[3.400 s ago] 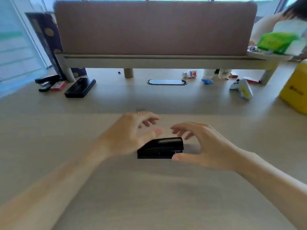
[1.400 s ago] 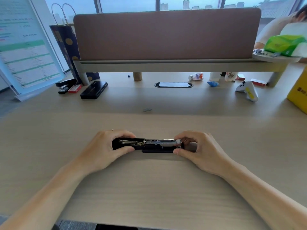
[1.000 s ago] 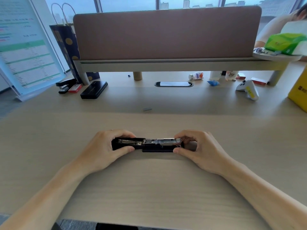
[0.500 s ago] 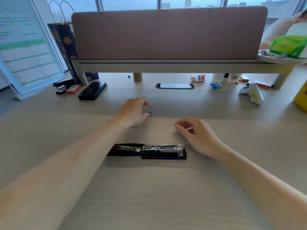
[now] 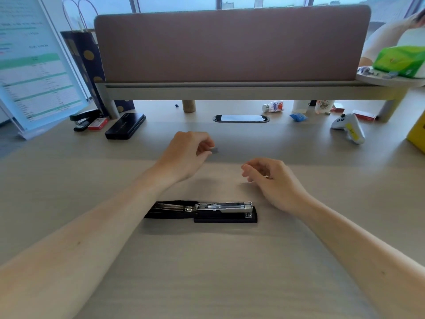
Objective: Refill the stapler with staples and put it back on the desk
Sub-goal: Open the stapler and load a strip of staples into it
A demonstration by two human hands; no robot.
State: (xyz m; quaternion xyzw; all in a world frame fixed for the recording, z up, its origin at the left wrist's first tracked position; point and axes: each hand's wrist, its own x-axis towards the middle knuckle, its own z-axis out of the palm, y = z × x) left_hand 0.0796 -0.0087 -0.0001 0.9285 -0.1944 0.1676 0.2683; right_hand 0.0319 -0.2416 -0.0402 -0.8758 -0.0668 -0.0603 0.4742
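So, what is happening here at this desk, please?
A person is refilling a stapler. It lies opened flat on the desk, its metal staple channel facing up, and neither hand touches it. The left hand is reaching beyond it and has its fingertips at a small grey strip of staples. The right hand hovers loosely curled, holding nothing that can be seen. No staples appear loaded yet.

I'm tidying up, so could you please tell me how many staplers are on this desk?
2: an opened stapler near the front between both arms, and a closed one at far left beside the red box.
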